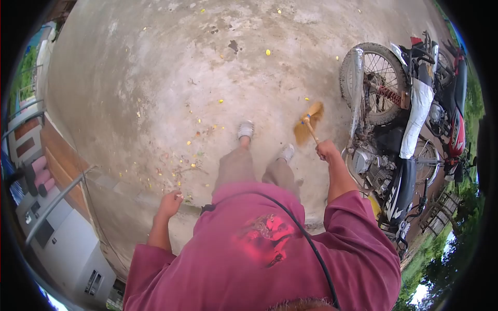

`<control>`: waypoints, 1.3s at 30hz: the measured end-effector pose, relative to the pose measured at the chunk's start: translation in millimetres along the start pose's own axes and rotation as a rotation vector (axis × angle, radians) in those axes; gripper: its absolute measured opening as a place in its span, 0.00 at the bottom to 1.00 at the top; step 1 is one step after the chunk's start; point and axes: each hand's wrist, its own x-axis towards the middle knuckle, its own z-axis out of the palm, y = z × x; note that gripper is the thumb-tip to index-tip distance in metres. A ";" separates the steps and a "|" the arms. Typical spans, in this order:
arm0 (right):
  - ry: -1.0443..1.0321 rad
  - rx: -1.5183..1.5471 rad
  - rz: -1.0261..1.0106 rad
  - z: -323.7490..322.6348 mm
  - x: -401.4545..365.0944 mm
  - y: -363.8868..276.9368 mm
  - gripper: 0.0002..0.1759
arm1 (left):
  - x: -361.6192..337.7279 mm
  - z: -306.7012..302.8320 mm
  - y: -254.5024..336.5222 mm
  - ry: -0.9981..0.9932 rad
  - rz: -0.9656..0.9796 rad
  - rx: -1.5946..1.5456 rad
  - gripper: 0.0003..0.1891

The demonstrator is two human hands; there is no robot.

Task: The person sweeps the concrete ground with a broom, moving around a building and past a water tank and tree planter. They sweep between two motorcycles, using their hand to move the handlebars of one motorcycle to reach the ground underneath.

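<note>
My right hand (327, 150) is closed around the handle of a straw broom (308, 122). The broom's yellow-brown bristles spread at the concrete floor, just ahead of my feet on the right. My left hand (170, 203) hangs at my left side, away from the broom, its fingers curled in. A small pale spot shows at its fingertips, too small to make out. Scattered leaf litter and yellow petals (179, 168) lie on the floor beyond that hand.
Close to the broom on the right stands a motorcycle (394, 119), its rear wheel muddy, with a red motorcycle (456, 129) behind it. A metal railing (54, 207) and a white building wall (67, 249) are at left. More yellow bits dot the concrete floor (171, 62).
</note>
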 end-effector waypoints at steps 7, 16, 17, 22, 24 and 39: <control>-0.285 0.049 -0.199 50.5 -46.6 -180.9 0.10 | -1.1 -22.2 17.6 0.047 -0.008 -0.082 0.19; -0.131 0.163 0.021 -89.9 -181.7 -21.1 0.15 | 64.8 -38.1 41.2 0.165 0.079 -0.177 0.19; -0.102 0.144 0.073 -103.7 -183.9 -6.5 0.13 | 69.3 -41.2 50.6 0.137 0.044 -0.188 0.20; 0.001 0.093 0.213 -143.8 -59.8 69.7 0.06 | 72.3 -53.3 103.3 0.063 0.021 -0.086 0.20; 0.021 -0.045 0.163 -130.8 1.8 30.1 0.11 | 67.5 -84.1 157.9 0.084 0.018 -0.065 0.20; -0.504 0.389 -0.362 -74.2 1.8 -366.2 0.18 | 96.7 -240.7 439.8 0.201 0.316 0.074 0.19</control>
